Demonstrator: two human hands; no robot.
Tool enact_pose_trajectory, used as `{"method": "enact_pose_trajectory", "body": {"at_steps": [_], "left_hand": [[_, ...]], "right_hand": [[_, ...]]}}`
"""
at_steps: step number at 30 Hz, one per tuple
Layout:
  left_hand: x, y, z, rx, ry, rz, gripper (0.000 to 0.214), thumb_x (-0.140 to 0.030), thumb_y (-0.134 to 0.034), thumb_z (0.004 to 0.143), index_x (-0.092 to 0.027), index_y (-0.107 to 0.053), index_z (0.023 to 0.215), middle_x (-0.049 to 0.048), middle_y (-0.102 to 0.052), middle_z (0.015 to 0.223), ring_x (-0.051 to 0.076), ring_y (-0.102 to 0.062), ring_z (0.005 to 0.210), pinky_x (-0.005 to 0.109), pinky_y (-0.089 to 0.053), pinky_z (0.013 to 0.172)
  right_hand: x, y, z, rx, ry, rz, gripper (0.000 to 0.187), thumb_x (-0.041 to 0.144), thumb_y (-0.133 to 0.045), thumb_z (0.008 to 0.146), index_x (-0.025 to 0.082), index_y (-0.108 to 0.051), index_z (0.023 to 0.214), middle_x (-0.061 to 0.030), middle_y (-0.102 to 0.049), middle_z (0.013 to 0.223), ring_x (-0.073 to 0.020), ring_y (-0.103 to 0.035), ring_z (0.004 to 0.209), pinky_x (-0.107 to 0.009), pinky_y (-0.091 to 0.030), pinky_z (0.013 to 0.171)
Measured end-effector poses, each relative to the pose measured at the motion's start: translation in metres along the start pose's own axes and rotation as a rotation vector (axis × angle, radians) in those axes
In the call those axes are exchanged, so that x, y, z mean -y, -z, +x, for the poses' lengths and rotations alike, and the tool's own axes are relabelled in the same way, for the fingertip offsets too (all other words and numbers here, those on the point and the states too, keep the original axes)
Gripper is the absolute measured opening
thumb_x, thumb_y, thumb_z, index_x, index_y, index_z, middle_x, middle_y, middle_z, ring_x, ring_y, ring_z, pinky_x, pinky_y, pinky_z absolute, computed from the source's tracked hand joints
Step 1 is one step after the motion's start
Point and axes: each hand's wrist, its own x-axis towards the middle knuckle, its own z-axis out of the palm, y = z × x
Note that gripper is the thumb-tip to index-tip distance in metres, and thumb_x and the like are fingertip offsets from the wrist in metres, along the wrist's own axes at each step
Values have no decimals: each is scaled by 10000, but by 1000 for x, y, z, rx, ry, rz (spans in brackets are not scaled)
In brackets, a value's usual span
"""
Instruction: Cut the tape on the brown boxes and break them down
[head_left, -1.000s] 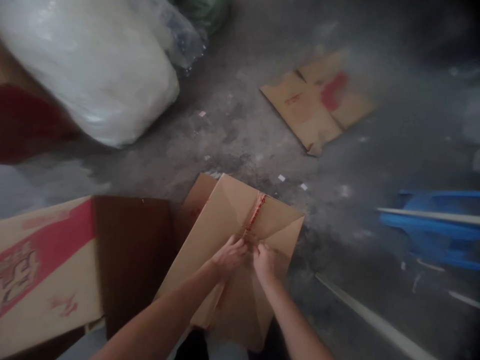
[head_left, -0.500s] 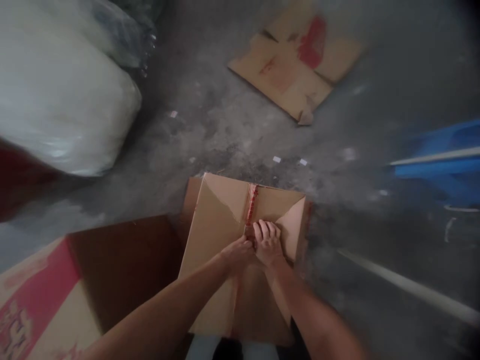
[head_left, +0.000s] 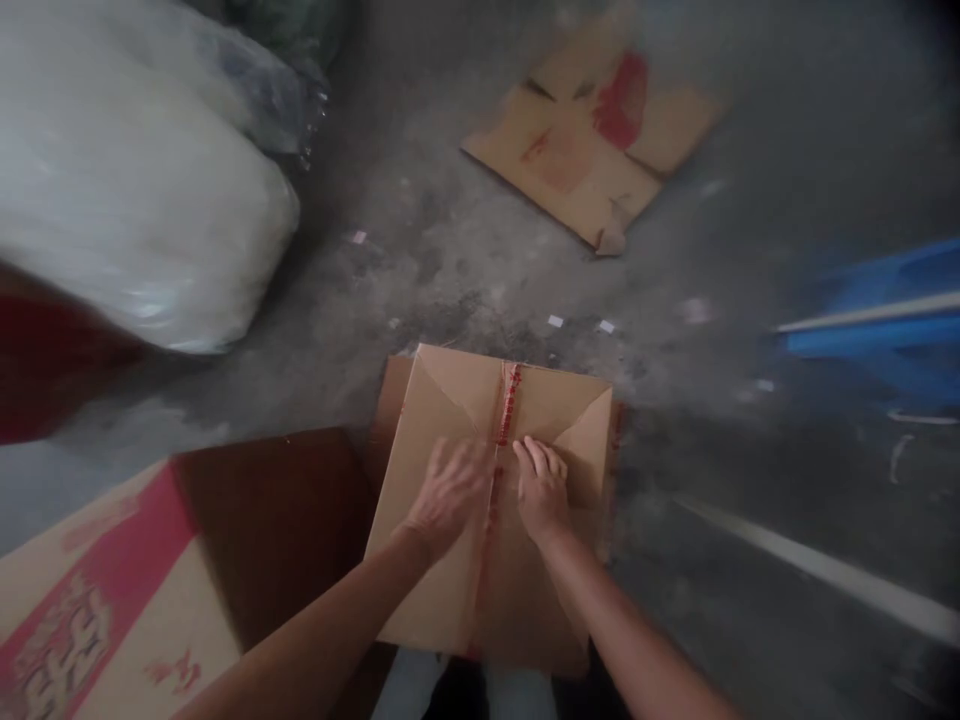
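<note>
A brown cardboard box [head_left: 442, 590] lies in front of me with its flaps closed and a strip of red tape [head_left: 508, 400] along the middle seam. My left hand [head_left: 448, 490] rests flat on the left flap, fingers spread and somewhat blurred. My right hand [head_left: 541, 488] presses on the right flap just beside the seam, fingers bent and close together. Neither hand holds anything.
A larger box [head_left: 97, 600] with red print and a dark open side sits at the left. A big white plastic sack [head_left: 127, 190] lies at the upper left. A flattened carton [head_left: 592, 150] lies on the grey floor beyond. A blue object [head_left: 877, 330] is at the right.
Both hands have left the centre of the seam where they met and moved apart onto the two flaps. The box flaps now lie flatter. The view shifted slightly.
</note>
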Motion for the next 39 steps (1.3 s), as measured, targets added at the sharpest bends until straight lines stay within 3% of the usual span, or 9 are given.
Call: {"method": "enact_pose_trajectory", "body": {"at_steps": [3,5,10,15,19,24,29,34,39], "left_hand": [[26,2,-34,-78,803,-115,935,-548,-582,882,-184,-111,1602,241,-306,1597,432,-289,1453,741,-232,1115],[31,-6,-46,-18,1067,-235,1115,-705,-560,820,-135,-1,1599,292,-325,1564,472,-344,1407,788,-304,1029],[4,-16,-31,-129,943,-173,1023,-701,-482,870,-220,43,1604,270,-221,1608,458,-272,1450,740,-312,1058],[11,-16,-14,-164,1060,-158,1351,-800,-693,631,-194,21,1605,233,-502,1334,423,-526,1151,601,-484,899],[16,-14,-4,-155,1047,-160,1347,-752,-721,649,-192,50,1601,263,-465,1370,443,-479,1248,664,-418,982],[-14,-5,40,-147,721,-117,862,-466,-637,858,-214,-241,1581,254,-115,1650,459,-36,1526,783,-48,1132],[-27,-18,43,-19,205,-180,563,-225,-428,952,-243,-407,1515,104,-281,1646,338,-212,1524,760,60,1167],[-28,-27,31,-119,499,-178,864,-329,-566,872,-180,-136,1605,138,-111,1680,307,-109,1553,668,-4,1222],[-56,-27,47,-114,644,-116,981,-216,-640,778,-289,-118,1606,181,-3,1683,471,21,1525,840,-23,1084]], "right_hand": [[37,-5,-23,33,-349,316,454,19,-408,839,148,-613,1223,-135,-663,1142,-208,-618,1082,-334,-504,966],[56,-11,-33,76,-500,458,429,16,-389,830,140,-638,1157,-123,-682,1058,-186,-660,976,-282,-538,890],[52,12,12,19,-269,184,484,71,-506,856,137,-558,1333,-176,-580,1328,-282,-510,1262,-426,-432,1086],[18,52,126,97,-156,-269,1277,344,-901,640,209,-70,1601,-204,-104,1659,-417,-88,1515,-658,-164,1187],[8,48,178,325,-251,-372,1584,452,-992,336,244,-56,1597,-251,-168,1630,-484,-171,1472,-751,-109,1135],[17,34,180,266,-287,-419,1462,386,-1001,341,175,-216,1556,-254,-498,1398,-442,-414,1310,-748,-117,1127],[23,32,181,259,-322,-447,1416,428,-1005,277,165,-323,1489,-226,-523,1331,-433,-423,1273,-750,-128,1105],[16,38,178,280,-269,-393,1327,484,-985,331,208,-330,1452,-211,-517,1328,-410,-447,1254,-745,-166,1083],[4,49,170,223,-178,-326,1275,525,-956,426,200,-309,1476,-204,-481,1405,-402,-369,1357,-715,-132,1136]]}}
